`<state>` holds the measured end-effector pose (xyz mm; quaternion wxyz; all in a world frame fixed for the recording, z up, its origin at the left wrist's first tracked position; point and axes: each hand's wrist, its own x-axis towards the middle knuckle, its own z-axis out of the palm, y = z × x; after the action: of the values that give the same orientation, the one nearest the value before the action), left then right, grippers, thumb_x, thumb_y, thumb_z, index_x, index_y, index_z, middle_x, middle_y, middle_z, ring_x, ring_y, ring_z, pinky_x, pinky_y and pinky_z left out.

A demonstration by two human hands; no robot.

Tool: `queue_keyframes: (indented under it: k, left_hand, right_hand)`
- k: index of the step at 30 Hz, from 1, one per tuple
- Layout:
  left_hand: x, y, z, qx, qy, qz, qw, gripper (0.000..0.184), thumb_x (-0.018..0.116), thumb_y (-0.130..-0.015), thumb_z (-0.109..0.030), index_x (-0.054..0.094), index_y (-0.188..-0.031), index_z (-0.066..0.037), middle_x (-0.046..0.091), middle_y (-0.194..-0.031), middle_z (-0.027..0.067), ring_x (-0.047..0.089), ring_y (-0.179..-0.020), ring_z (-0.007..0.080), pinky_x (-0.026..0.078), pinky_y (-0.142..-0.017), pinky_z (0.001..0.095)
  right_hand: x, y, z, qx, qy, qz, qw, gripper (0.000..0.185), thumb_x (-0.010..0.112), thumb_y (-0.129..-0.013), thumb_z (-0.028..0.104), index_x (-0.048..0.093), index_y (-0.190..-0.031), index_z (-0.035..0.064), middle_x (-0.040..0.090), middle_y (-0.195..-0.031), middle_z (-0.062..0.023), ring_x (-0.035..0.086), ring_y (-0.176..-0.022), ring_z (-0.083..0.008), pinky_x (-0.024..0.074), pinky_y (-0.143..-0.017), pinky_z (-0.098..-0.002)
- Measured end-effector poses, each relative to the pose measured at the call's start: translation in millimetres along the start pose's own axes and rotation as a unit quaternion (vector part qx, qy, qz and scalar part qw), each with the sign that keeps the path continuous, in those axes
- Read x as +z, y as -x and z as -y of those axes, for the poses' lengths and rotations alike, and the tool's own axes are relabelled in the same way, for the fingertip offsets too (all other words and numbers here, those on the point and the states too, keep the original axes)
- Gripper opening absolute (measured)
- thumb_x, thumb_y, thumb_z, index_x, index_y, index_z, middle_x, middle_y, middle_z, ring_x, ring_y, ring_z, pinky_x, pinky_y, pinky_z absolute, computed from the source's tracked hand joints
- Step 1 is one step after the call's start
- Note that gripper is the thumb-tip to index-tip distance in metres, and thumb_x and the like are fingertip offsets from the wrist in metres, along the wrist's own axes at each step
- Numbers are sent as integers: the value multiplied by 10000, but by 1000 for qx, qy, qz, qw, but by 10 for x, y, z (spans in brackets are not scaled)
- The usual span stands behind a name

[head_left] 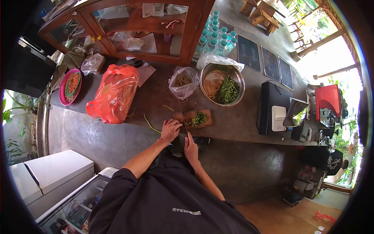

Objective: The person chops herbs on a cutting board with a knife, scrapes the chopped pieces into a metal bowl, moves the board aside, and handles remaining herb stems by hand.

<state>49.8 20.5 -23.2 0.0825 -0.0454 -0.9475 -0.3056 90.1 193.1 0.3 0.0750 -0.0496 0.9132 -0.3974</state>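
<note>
Knife (182, 116) | right grip (191, 148) | axis across board (209, 117) | tip forward, slightly left

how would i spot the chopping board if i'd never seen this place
On the long, dark grey-brown counter, find the large, round, shiny metal bowl. Just nearer the person, by their bare left hand, is a small brown wooden board. Unlike the round bowl, it is flat and rectangular, with a loose heap of chopped greens on top.
</note>
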Motion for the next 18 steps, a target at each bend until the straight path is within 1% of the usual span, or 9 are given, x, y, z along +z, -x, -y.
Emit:
queue_keyframes:
  k: [2,4,7,11,14,16,18]
  left_hand:
    - [-12,8,-16,4,4,6,1000,210,759,-834,-134,781,-1042,-157,663,-1033,-25,610,-1062,202,435,-903,414]
    - [-44,22,-15,6,8,14,1000,247,752,-821,-116,771,-1065,-151,676,-1061,-14,614,-1055,221,438,-905,440]
    - [-28,7,16,22,-3,11,1000,208,753,-839,-135,782,-1045,-144,674,-1030,-23,613,-1058,203,435,-908,419]
    - [-16,-3,50,17,-13,11,1000,202,748,-850,-136,783,-1049,-143,672,-1029,-23,611,-1058,205,436,-910,425]
    - [-20,4,-2,6,13,-3,1000,202,743,-848,-128,783,-1046,-141,673,-1034,-21,612,-1055,208,431,-918,423]
    - [-44,10,-30,1,15,4,1000,210,740,-837,-115,782,-1042,-139,679,-1034,-20,614,-1052,208,429,-921,421]
    - [-57,26,-37,5,10,3,1000,207,739,-840,-118,782,-1040,-142,676,-1032,-21,615,-1047,206,428,-918,422]
  right_hand:
    - [63,0,-47,-6,-8,-14,1000,410,501,-1090,287,541,-1472,143,701,-822,-291,680,-749,-501,515,-632,-592]
    - [70,-102,-19,15,9,16,1000,417,492,-1095,287,533,-1486,148,696,-872,-303,678,-822,-507,523,-685,-586]
    - [11,-178,17,17,18,31,999,419,498,-1093,274,528,-1488,137,698,-883,-303,679,-816,-505,521,-676,-587]
    - [-66,-84,42,18,10,35,999,418,503,-1088,260,528,-1484,131,697,-883,-305,680,-804,-503,519,-664,-586]
    - [-12,-44,-10,16,-3,24,1000,413,500,-1088,262,532,-1478,128,694,-879,-308,678,-809,-506,517,-662,-587]
    - [71,-125,-21,-38,12,-12,999,419,493,-1091,285,518,-1483,139,701,-838,-300,677,-761,-512,517,-635,-601]
    - [80,-216,-29,-27,18,1,999,418,492,-1091,283,518,-1484,142,702,-840,-298,679,-766,-511,519,-638,-601]
